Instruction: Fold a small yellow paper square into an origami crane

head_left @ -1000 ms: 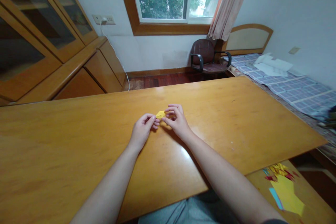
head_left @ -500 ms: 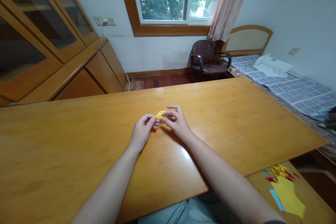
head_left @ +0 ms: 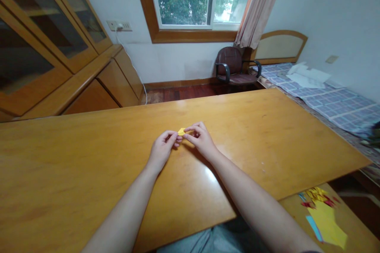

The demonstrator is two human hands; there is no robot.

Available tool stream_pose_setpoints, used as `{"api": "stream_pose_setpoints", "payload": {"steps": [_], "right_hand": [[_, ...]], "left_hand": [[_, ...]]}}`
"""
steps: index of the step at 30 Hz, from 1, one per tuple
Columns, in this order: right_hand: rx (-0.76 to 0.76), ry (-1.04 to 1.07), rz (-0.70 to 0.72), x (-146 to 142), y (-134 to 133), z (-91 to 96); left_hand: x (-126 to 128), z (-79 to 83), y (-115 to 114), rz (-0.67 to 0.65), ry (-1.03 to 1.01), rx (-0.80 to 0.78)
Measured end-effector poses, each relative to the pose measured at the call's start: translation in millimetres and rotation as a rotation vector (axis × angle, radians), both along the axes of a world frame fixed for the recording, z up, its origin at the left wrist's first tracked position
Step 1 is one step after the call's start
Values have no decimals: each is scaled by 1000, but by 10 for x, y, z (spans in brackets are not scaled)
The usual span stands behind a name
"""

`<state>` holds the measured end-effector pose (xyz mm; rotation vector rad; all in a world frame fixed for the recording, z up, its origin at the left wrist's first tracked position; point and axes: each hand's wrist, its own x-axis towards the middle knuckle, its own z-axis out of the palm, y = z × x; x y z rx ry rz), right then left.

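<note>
A small folded piece of yellow paper is pinched between both my hands just above the wooden table. My left hand has its fingers curled, with fingertips on the paper's left end. My right hand is closed too, thumb and fingers pressed on the paper's right side. Most of the paper is hidden by my fingers.
A lower wooden surface at the bottom right carries yellow and coloured paper sheets. Wooden cabinets line the left wall. A dark office chair stands under the window, and a bed runs along the right.
My fingers have closed further over the yellow paper, so less of it shows. The hands stay at the same spot on the table.
</note>
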<state>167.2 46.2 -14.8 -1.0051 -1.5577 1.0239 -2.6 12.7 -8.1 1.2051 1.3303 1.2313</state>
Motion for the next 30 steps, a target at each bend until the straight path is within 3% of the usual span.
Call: {"api": "stream_pose_setpoints", "payload": {"steps": [13, 24, 30], "right_hand": [[-93, 116, 103, 15, 4, -36], [-27, 67, 75, 11, 18, -22], [21, -80, 64, -17, 0, -20]], "left_hand": [[12, -4, 21, 22, -17, -35], [0, -75, 44, -48, 25, -28], [-5, -69, 20, -93, 148, 36]]}}
